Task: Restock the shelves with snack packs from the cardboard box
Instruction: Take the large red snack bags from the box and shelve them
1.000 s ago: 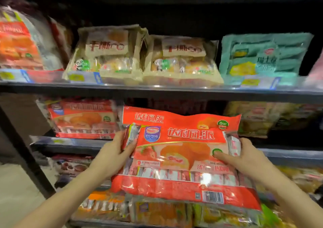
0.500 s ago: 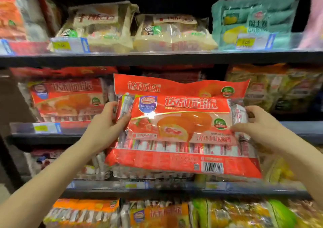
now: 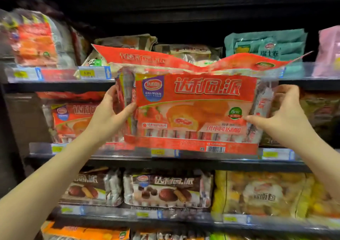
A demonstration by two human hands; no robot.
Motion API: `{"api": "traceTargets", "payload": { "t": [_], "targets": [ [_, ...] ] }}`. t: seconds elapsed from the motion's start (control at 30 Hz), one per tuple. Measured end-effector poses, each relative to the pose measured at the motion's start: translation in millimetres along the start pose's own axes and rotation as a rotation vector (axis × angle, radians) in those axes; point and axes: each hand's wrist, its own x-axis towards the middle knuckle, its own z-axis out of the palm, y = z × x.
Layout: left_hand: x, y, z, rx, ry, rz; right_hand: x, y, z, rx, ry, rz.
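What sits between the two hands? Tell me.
The red snack pack spans the gap in the head view, with the left hand and right hand gripping its ends.

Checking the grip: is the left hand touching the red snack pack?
Touching. The head view shows the left hand gripping the red snack pack at its left end.

Both arms reach up & fwd, forearms bare, converging from the bottom corners. Left hand [image 3: 108, 114]: palm facing right, thumb laid across the front of the red snack pack [image 3: 193, 111], fingers [image 3: 112, 92] curled behind its left edge. Right hand [image 3: 283, 114]: mirror pose, thumb pointing left on the pack's front, fingers wrapped round the right edge. Wrists roughly level, both hands at abt the same height, pack gripped btwn them.
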Motion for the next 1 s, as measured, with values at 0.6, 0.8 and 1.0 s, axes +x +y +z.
{"api": "traceTargets", "payload": {
  "t": [0.6,0.8,1.0],
  "targets": [
    [4.6,-68.2,60.1,-0.077,-0.013,-0.123,4.6,80.5,50.1,-0.083,0.083,-0.029],
    [3.0,-82.1,73.3,-0.052,-0.077,-0.169,8.8,91.0,62.1,-0.015,0.012,0.042],
    [8.0,-86.0,82.4,-0.012,-0.145,-0.236,18.4,107.4,66.3,-0.083,-0.061,0.105]
  ]
}}
